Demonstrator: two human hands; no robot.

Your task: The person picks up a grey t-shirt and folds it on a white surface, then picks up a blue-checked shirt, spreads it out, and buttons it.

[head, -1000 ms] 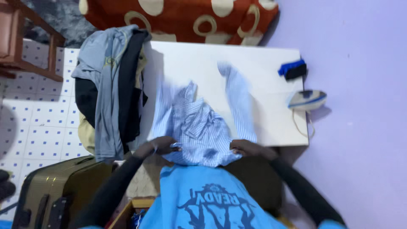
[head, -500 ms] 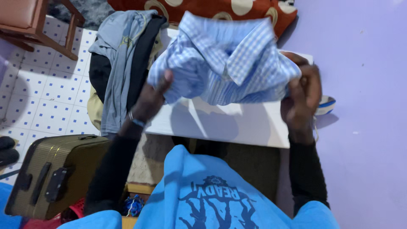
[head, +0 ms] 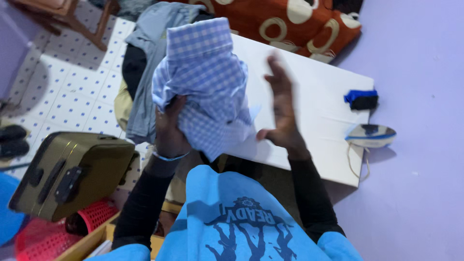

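Fingers of the right hand now spread open, having let go of the blue checked shirt, which the left hand alone grips bunched above the white tabletop

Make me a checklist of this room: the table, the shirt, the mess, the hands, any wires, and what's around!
Surface: white table, mostly bare.
Job's things: blue checked shirt, bunched, held up above the table.
Clutter: clothes pile on the table's left end; blue brush; iron on the right edge.
Hands: left hand grips the shirt; right hand open beside it.
Cables: iron's cord hangs off the edge.
Surroundings: olive suitcase, red basket, tiled floor, purple wall.
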